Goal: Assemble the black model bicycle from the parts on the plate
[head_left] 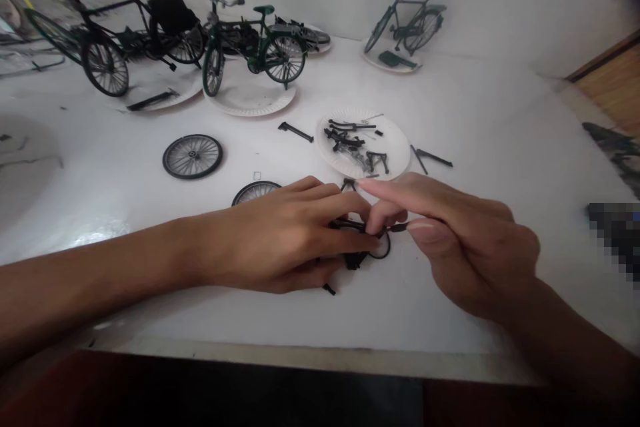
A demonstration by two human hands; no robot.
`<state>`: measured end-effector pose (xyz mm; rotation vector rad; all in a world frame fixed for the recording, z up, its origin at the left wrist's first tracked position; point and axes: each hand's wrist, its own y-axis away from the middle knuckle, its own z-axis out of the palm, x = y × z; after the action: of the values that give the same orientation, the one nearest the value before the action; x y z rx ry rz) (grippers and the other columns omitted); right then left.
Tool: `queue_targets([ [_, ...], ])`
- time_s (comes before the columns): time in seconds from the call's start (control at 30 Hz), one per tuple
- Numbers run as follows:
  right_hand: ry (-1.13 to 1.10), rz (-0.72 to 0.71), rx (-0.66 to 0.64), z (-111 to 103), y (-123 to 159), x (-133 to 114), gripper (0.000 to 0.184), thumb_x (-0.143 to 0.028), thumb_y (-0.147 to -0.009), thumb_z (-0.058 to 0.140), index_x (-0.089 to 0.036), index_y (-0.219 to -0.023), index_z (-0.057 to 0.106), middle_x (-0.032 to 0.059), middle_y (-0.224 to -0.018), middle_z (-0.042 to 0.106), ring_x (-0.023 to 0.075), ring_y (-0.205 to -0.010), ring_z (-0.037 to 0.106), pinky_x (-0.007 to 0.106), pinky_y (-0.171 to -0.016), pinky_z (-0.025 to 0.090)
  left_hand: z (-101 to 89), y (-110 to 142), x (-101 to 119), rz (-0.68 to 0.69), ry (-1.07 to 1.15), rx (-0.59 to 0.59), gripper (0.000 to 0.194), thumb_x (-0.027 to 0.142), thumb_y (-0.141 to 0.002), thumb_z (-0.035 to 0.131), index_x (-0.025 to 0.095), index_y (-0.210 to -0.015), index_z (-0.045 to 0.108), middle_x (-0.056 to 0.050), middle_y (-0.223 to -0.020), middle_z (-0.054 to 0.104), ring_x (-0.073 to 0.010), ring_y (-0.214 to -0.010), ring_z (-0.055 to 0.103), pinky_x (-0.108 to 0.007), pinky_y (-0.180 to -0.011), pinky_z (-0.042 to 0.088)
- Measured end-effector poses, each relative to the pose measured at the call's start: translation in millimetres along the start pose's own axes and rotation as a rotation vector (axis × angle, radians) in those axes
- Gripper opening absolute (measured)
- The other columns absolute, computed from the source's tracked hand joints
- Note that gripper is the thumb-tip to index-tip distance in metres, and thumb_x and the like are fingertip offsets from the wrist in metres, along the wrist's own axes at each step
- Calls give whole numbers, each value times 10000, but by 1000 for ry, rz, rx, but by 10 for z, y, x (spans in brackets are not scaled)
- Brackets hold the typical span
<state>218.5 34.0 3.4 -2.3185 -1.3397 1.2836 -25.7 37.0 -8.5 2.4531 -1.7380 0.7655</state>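
My left hand (pixel 295 233) is closed on a small, partly built black model bicycle (pixel 355 260), which lies on the white table. Its fingers cover much of the bicycle, and a small dark wheel (pixel 385 245) shows beyond the fingertips. From the right, my right hand (pixel 475 247) pinches a short dark piece (pixel 399 227) right beside the left fingertips; its exact kind is hard to make out. The right index finger stretches toward a small black forked part (pixel 349 183). Behind my left hand, a spoked wheel (pixel 255 191) is partly hidden.
Another loose wheel (pixel 193 156) lies farther left. A paper plate (pixel 400 147) holds several small black parts, with a thin black bar (pixel 296 132) and rod-like pieces (pixel 434 157) beside it. Model bicycles (pixel 257 47) stand on plates at the back. The table's edge (pixel 300 350) runs in front.
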Motion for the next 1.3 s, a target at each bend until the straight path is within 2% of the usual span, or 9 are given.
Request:
queue_targets([
  [0.2,63,-8,85,67,-21,-57,300,-81,-927,643,-193,-1179,760,34,-738,729,188,-696,653,354,-628,526,-10,-5,4,-1,9,-4,352,271,-996,518,174,-1326,592,-148,-1275,586,-257,-1010,553,-427,-918,441],
  [0.4,-18,62,63,36,14,0,332,-146,-998,559,-227,-1279,716,25,-827,735,183,-776,658,382,-733,553,1,-2,11,-1,6,2,406,246,-987,522,186,-1386,570,-146,-1423,531,-259,-1057,571,-423,-919,462],
  [0.57,-30,98,-113,-56,39,10,450,-136,-1033,472,-236,-1461,567,23,-966,715,164,-943,661,384,-921,549,6,11,19,-14,-15,19,404,241,-989,521,180,-1384,573,-150,-1444,517,-272,-1103,584,-433,-944,478],
  [0.63,-19,121,-159,-83,38,5,465,-119,-1033,455,-244,-1470,555,21,-998,715,159,-989,664,375,-958,542,5,13,23,-13,-19,14,410,232,-988,519,175,-1392,566,-152,-1445,516,-275,-1112,579,-438,-948,479],
  [0.73,4,118,-128,-82,19,-10,424,-111,-1016,506,-254,-1397,626,7,-942,739,158,-930,679,358,-904,563,8,10,28,-10,-14,-1,400,229,-990,511,172,-1381,572,-150,-1435,526,-274,-1114,565,-429,-943,473],
  [0.93,146,52,42,2,-2,-48,406,-73,-891,713,-258,-1252,729,-34,-749,733,145,-736,668,305,-713,567,13,5,39,-12,-41,-13,429,232,-988,519,167,-1412,546,-152,-1420,532,-271,-1074,548,-432,-926,452],
  [1.03,114,7,72,19,6,-32,435,-47,-857,735,-235,-1249,736,-12,-752,742,162,-728,667,320,-662,558,11,9,38,-7,-36,-6,416,229,-986,516,162,-1395,563,-151,-1391,547,-266,-1065,542,-426,-929,447],
  [1.17,23,5,51,-5,8,-2,440,-31,-890,668,-234,-1276,726,17,-838,756,181,-784,680,348,-699,571,15,6,30,-4,-26,5,418,222,-989,509,156,-1398,570,-143,-1389,547,-259,-1076,548,-413,-938,445],
  [1.3,-38,68,-49,-52,5,-25,464,-63,-943,593,-249,-1361,673,32,-947,758,192,-886,695,358,-764,581,11,2,34,-9,-31,3,418,232,-997,498,152,-1401,568,-142,-1423,537,-268,-1083,557,-423,-952,450],
])
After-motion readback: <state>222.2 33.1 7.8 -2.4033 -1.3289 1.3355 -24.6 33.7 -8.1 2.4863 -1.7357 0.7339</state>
